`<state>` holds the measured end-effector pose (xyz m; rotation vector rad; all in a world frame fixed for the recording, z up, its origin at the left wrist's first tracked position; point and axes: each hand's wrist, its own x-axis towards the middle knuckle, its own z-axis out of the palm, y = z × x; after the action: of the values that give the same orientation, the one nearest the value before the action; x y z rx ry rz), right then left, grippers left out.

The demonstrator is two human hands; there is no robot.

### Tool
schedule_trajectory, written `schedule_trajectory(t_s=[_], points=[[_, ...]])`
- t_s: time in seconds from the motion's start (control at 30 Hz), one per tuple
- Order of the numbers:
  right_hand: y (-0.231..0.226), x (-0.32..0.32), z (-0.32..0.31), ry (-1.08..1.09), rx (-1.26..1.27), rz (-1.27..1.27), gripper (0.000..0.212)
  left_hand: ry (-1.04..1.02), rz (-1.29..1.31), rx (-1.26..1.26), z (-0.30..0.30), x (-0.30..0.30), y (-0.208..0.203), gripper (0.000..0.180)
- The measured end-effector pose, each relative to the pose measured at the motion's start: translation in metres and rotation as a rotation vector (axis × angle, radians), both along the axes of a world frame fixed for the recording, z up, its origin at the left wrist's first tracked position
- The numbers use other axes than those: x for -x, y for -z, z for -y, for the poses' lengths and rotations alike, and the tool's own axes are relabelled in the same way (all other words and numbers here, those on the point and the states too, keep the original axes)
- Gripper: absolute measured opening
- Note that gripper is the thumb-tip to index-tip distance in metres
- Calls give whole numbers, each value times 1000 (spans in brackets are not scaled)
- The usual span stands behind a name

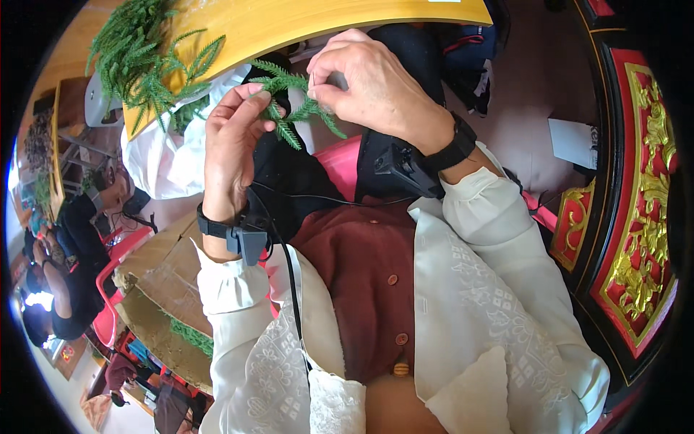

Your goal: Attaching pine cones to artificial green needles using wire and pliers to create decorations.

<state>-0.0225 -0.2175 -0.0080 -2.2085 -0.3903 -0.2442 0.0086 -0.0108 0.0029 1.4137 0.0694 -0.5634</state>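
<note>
Yellow-topped, one table (347, 20) stands ahead of two hands. Just before its near edge, the left hand (235, 116) pinches one green sprig (288, 80); the right hand (369, 79) is narrowed, thumb near fingertips beside it, though I cannot tell whether it grips. Sprig's long axis slants down rightward, one tip toward the table, two away. One white bag (163, 163) sits below the table's left corner; one green pile (130, 54) lies atop that end.
</note>
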Motion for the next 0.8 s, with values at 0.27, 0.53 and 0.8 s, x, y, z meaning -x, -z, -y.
schedule_trajectory(t_s=[0.27,0.53,0.8], points=[[-2,1,-2,128,-113,-15,5,-93,-162,112,7,6,0,16],[-1,2,-5,153,-42,8,5,-108,-161,164,12,12,-1,15],[-1,3,-7,158,-69,37,4,-82,-181,166,16,16,0,12]])
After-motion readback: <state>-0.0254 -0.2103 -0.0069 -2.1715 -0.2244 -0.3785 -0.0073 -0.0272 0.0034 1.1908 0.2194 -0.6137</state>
